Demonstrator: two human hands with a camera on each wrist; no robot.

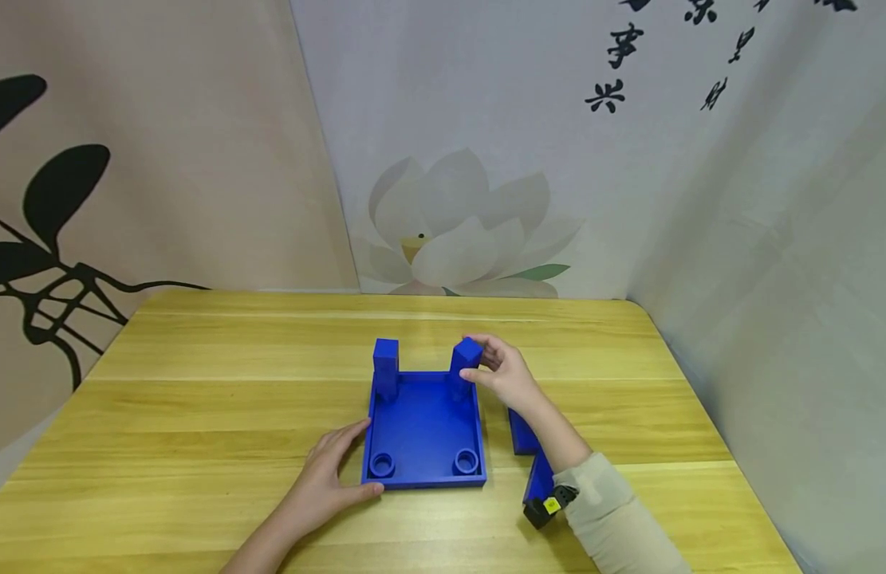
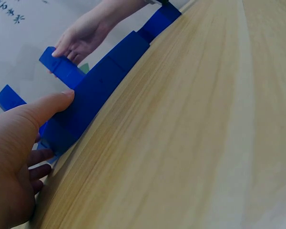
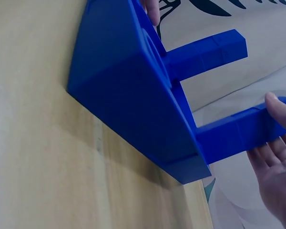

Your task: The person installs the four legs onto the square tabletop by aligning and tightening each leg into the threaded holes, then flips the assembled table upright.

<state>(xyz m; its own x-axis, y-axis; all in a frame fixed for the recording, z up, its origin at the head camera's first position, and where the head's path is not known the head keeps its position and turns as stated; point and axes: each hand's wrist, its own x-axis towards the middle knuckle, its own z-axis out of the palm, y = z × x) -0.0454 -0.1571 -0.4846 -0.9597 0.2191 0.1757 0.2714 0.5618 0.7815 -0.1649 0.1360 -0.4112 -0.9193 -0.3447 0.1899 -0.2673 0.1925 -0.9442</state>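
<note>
A blue tray-like base [image 1: 428, 430] with a raised rim lies on the wooden table. Round sockets show at its two near corners; one is the right socket [image 1: 466, 461]. At the far left corner a blue square post [image 1: 387, 367] stands upright. My right hand [image 1: 510, 379] pinches a second post [image 3: 243, 131] near its top, between thumb and fingers. That post stands at the far right corner, turned relative to the other. My left hand [image 1: 328, 470] holds the base's near left corner, its thumb [image 2: 57, 106] on the near side and its fingers along the left side.
Right of the base, partly under my right forearm, lie more blue pieces [image 1: 523, 434]. A black strap device with a yellow tag [image 1: 552, 505] sits at the right wrist. Behind the wooden table [image 1: 198, 383] hangs a printed cloth backdrop [image 1: 486, 119].
</note>
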